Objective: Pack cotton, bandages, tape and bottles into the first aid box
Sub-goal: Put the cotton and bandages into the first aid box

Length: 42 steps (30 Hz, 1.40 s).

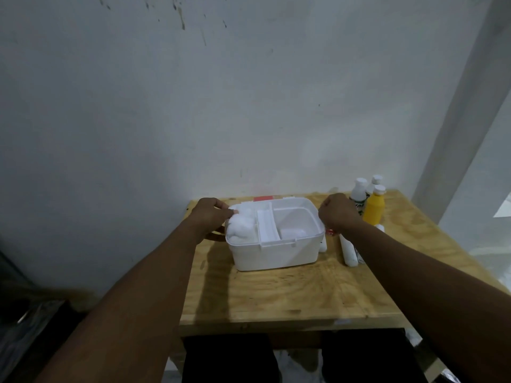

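Observation:
The white first aid box (273,254) stands open on the wooden table (282,297). Its inner tray has a left compartment filled with white cotton (242,226). My left hand (210,214) rests at the box's left end, fingertips touching the cotton. My right hand (336,212) is at the box's right rim with fingers curled; what it grips is hidden. A yellow bottle (374,205) and two white-capped bottles (359,193) stand to the right. White rolls (349,251) lie beside the box on the right.
The table stands against a pale wall. A red-edged lid part (262,199) shows behind the box. A brown strap (215,234) pokes out at the box's left. Dark clutter lies on the floor at lower left.

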Each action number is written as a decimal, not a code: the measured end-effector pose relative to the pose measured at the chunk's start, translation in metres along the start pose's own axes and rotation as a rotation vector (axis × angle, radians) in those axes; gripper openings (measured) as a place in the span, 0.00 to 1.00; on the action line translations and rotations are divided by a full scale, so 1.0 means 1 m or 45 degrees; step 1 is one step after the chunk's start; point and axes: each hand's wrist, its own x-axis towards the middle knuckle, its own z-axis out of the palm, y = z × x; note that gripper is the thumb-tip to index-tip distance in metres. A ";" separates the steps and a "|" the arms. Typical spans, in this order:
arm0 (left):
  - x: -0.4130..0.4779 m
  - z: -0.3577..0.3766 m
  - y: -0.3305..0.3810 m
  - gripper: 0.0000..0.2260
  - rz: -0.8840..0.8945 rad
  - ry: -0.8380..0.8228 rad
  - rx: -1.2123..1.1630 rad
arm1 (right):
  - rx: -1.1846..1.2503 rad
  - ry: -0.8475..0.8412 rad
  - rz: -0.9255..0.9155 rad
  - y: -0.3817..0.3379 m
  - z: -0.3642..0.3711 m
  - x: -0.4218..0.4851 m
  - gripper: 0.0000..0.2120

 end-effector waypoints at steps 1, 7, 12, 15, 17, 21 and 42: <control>-0.001 0.000 0.001 0.14 -0.001 -0.006 0.000 | 0.005 -0.021 0.021 0.001 0.000 0.000 0.09; -0.006 -0.003 0.002 0.15 -0.003 -0.022 -0.003 | -0.092 -0.220 0.175 0.013 0.000 0.004 0.07; -0.008 -0.003 0.000 0.14 -0.044 -0.023 -0.045 | -0.412 -0.403 0.061 0.023 0.004 -0.006 0.07; -0.008 -0.005 -0.003 0.10 -0.049 -0.037 -0.029 | -0.523 -0.429 -0.017 0.021 0.007 -0.011 0.10; -0.008 -0.006 -0.005 0.09 -0.036 -0.034 -0.015 | -0.539 -0.468 -0.052 0.016 0.006 -0.013 0.11; -0.010 -0.007 -0.007 0.08 -0.029 -0.033 -0.018 | -0.274 -0.363 -0.035 0.016 -0.005 -0.008 0.11; -0.004 -0.009 -0.010 0.07 -0.009 -0.062 -0.025 | -0.174 -0.302 -0.647 -0.082 0.031 -0.055 0.14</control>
